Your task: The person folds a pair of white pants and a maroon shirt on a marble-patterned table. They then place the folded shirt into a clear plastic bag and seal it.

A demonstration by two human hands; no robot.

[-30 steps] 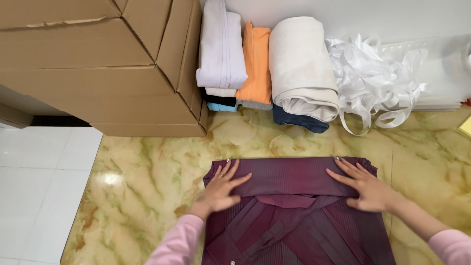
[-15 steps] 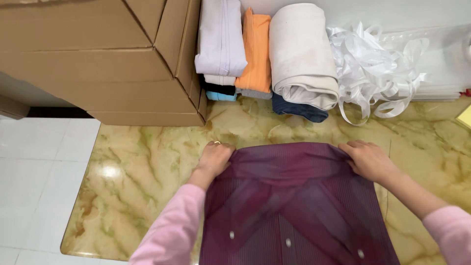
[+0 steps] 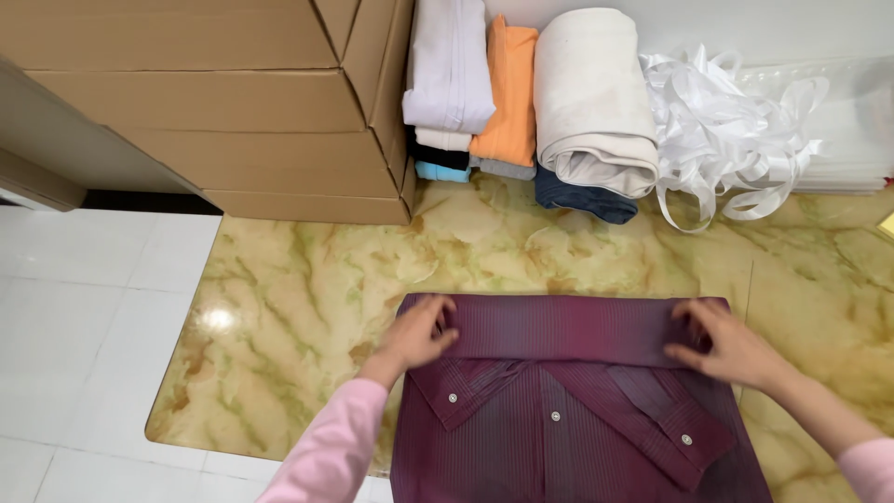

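A dark purple striped shirt [image 3: 568,410] lies folded on a marbled yellow surface [image 3: 307,307], collar and buttons facing up. Its far edge is doubled over into a flat band. My left hand [image 3: 419,333] grips the left end of that band. My right hand [image 3: 722,343] pinches its right end. Both arms wear pink sleeves.
Stacked cardboard boxes [image 3: 223,102] stand at the back left. Beside them lean folded clothes: white [image 3: 449,70], orange [image 3: 506,88], a cream roll [image 3: 589,98] over dark blue fabric. A heap of white straps [image 3: 726,130] lies at the back right. White floor tiles [image 3: 84,307] lie left.
The shirt has been turned over: its folded back showed a second ago, and now the collar and buttons face up. My hands went from flat on the cloth to gripping its far edge.
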